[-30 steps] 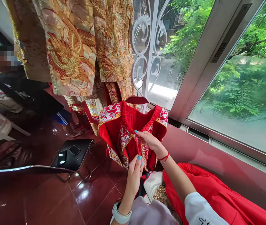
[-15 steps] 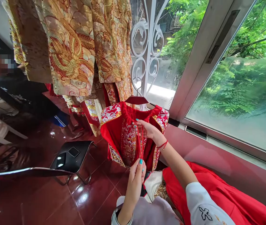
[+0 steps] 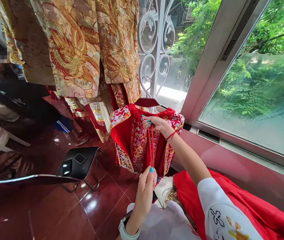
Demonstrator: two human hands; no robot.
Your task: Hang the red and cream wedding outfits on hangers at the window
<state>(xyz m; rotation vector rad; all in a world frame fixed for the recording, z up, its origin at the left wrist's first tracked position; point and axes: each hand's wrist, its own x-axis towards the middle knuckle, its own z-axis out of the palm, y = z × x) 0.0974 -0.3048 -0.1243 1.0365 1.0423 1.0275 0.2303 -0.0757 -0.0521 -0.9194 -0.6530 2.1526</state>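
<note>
A red garment (image 3: 139, 146) with silver and gold embroidery hangs from a dark red hanger (image 3: 145, 102), its top edge gathered. Two strands of red drawstring (image 3: 150, 146) run down its front. My left hand (image 3: 145, 188), wearing a watch, pinches the lower part of the drawstring between thumb and fingers. Higher up, at the gathered edge, my right hand (image 3: 157, 124) has its fingers curled around the top of the strands. The fingertips partly hide how the cord leaves the fabric.
Gold embroidered garments (image 3: 74, 50) hang at upper left. Below them stands a black chair (image 3: 82, 166) with a phone (image 3: 80, 158) on it. Red cloth (image 3: 207, 190) lies at lower right, under the window ledge (image 3: 244, 151). A person in dark clothes (image 3: 19, 96) is at far left.
My right hand's fingers have closed in around the top of the cord, where they were more spread. My left hand keeps its pinch lower down. The view has shifted slightly.
</note>
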